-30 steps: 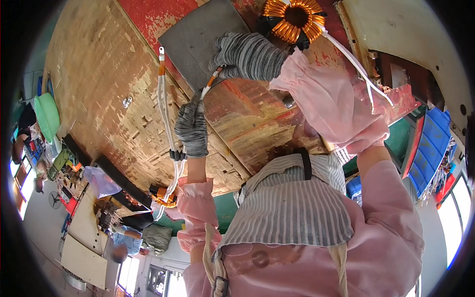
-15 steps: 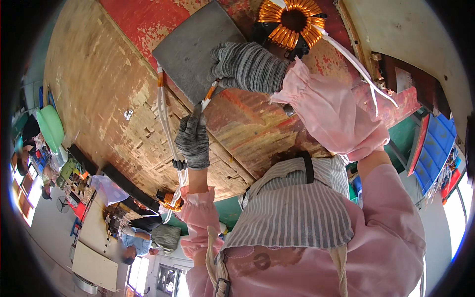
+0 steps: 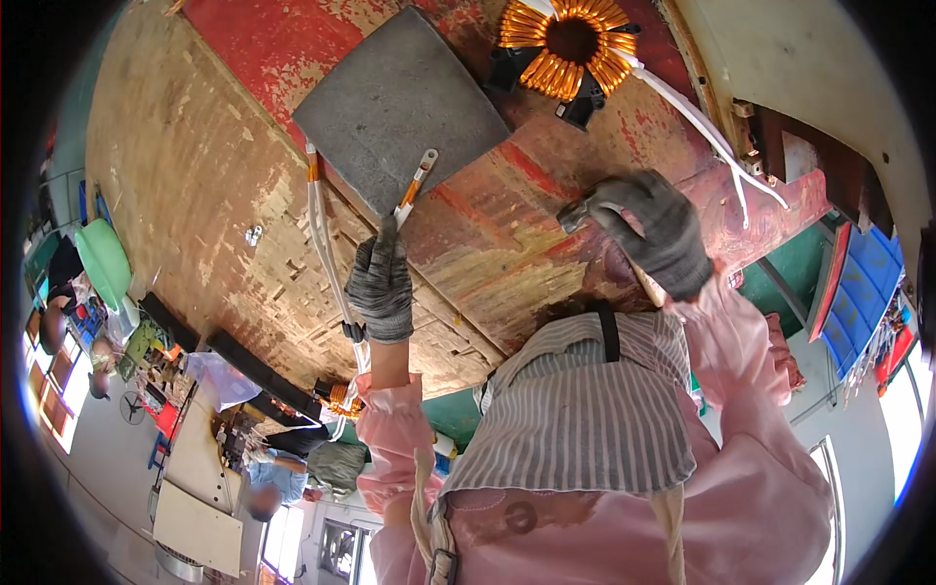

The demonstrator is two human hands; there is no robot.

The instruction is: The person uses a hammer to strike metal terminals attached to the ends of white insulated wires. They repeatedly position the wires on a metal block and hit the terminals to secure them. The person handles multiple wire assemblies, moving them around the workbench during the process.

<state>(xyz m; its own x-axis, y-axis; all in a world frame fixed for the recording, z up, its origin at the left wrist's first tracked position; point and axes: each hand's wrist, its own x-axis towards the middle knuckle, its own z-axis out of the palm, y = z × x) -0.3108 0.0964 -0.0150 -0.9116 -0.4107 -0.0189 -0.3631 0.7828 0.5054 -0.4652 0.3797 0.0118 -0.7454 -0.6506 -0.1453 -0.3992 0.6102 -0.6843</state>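
Observation:
My left hand, in a grey striped knit glove, pinches a white-sleeved wire lead. A flat metal ring terminal with a copper-coloured stretch ends this lead, over the near corner of a dark grey metal plate. My right hand, gloved too and blurred, curls its fingers at the dark head of what looks like a hammer; a strip of wooden handle shows below the palm. Another lead with a copper-coloured end lies along the plate's left corner.
A copper-wound toroidal coil with black feet and white leads sits at the far right. A second coil hangs by the near table edge. Blue bins stand right; people work at the far left and lower left.
My right hand has left the lead and plate and moved right and nearer, to the hammer. My left hand keeps its hold on the lead, whose terminal is now uncovered.

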